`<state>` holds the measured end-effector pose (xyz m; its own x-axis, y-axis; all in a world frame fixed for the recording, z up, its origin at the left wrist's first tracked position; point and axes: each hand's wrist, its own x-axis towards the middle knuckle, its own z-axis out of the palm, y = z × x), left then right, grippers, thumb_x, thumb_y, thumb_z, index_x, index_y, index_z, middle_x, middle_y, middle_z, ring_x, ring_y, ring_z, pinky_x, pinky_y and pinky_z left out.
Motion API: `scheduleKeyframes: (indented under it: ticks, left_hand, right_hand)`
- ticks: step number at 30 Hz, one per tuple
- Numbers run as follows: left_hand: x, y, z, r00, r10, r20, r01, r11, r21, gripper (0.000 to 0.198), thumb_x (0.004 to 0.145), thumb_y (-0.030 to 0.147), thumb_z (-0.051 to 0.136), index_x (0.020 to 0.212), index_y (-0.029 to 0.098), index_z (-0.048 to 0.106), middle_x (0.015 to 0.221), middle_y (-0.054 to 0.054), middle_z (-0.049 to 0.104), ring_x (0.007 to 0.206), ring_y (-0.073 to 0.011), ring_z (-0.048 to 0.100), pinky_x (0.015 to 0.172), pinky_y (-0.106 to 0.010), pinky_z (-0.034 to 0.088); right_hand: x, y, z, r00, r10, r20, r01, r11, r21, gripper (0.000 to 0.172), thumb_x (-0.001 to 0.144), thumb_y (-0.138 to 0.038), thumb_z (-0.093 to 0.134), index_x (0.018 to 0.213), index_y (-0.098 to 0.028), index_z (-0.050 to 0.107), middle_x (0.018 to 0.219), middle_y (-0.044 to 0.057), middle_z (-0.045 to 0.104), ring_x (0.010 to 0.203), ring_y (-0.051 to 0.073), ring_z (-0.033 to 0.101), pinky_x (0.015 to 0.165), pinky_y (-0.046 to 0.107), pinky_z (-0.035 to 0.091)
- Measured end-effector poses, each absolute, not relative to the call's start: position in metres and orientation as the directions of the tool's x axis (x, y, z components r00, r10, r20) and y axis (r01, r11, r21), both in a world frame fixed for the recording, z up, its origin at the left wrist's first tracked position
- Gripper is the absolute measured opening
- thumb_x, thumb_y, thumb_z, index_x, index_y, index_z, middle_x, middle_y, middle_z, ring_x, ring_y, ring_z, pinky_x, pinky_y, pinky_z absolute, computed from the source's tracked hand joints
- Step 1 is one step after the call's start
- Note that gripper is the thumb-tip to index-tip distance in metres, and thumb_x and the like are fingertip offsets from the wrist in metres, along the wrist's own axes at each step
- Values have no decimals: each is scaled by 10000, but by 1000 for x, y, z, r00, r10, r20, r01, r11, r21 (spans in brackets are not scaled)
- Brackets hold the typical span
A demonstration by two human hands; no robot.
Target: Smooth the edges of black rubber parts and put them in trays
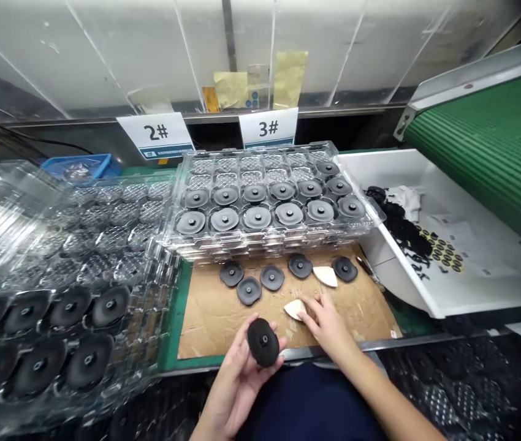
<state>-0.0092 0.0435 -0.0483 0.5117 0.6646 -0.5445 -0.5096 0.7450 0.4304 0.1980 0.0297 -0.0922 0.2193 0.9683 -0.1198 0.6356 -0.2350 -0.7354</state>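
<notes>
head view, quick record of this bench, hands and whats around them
left hand: holds black oval part
right hand: fingers on cream wedge
cardboard sheet: five black discs, second cream wedge
stacked clear plastic trays: rows of black discs
labels: 2#, 3#
right side: green belt, white bin

The left hand [230, 386] hides the underside of the black disc [263, 342].
</notes>
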Motion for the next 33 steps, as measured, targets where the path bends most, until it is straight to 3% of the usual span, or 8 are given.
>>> scheduleKeyframes:
  ticks: [3, 9, 12, 14, 20, 25, 29, 33]
  left_hand:
    - [-17, 45, -43, 537, 680, -499, -622, 719, 310, 497, 775, 400, 564, 1242, 274, 448, 1279, -109, 534, 1148, -333, 496, 977, -435, 369]
    - [-13, 49, -40, 533, 718, -447, -678, 679, 281, 395, 797, 346, 546, 1177, 239, 537, 1232, -113, 576, 1166, -315, 481, 1013, -405, 338]
    - [-3, 53, -34, 532, 723, -441, -660, 680, 320, 409, 778, 332, 572, 1165, 201, 554, 1215, -116, 585, 1149, -303, 501, 1003, -398, 359]
    - [2, 55, -30, 515, 734, -442, -639, 673, 373, 453, 751, 319, 607, 1184, 204, 537, 1193, -111, 598, 1123, -274, 527, 978, -381, 391]
    - [7, 59, -24, 435, 742, -510, -577, 664, 475, 541, 679, 319, 683, 1191, 237, 528, 1208, -86, 584, 1056, -220, 562, 862, -271, 469]
    - [7, 61, -18, 397, 740, -543, -555, 664, 501, 497, 663, 254, 709, 1141, 248, 572, 959, -43, 677, 864, -159, 624, 803, -241, 488]
    - [7, 66, -16, 412, 734, -540, -578, 669, 467, 655, 556, 322, 772, 1170, 276, 548, 1124, -62, 626, 985, -205, 588, 855, -273, 469]
    - [14, 71, -15, 420, 707, -568, -517, 702, 491, 568, 588, 297, 759, 1128, 254, 588, 983, -50, 676, 905, -185, 617, 854, -274, 467]
  right_hand:
    - [189, 26, -112, 178, 983, -52, 640, -156, -752, 295, 831, -325, 478, 1058, -174, 589, 994, 112, 574, 829, 228, 596, 741, 392, 499]
    - [183, 38, -80, 44, 999, 8, 583, -19, -812, 170, 832, -254, 509, 937, -204, 632, 830, 39, 655, 749, 170, 604, 687, 295, 500]
    - [174, 53, -32, 60, 998, 23, 548, -14, -836, 188, 849, -240, 495, 998, -210, 605, 886, 33, 642, 685, 133, 584, 604, 242, 485]
    - [161, 57, 0, 40, 996, 82, 512, 50, -858, 225, 868, -219, 461, 1065, -216, 570, 990, 40, 617, 832, 139, 580, 735, 252, 480]
    - [143, 63, 40, -353, 934, 56, 390, 202, -898, 206, 856, -97, 453, 952, -189, 611, 868, 0, 628, 801, 99, 569, 761, 204, 452]
    - [142, 69, 32, -167, 972, 168, 473, 228, -851, 266, 881, -151, 419, 1107, -158, 558, 926, 57, 600, 851, 145, 544, 787, 272, 441]
    - [148, 64, 39, -341, 939, 34, 353, 161, -922, 242, 856, -92, 447, 1015, -204, 591, 888, 2, 611, 811, 98, 557, 750, 197, 448]
    - [150, 72, 39, -176, 977, 122, 443, 189, -877, 249, 872, -132, 425, 1061, -181, 579, 906, 40, 607, 825, 133, 554, 774, 258, 451]
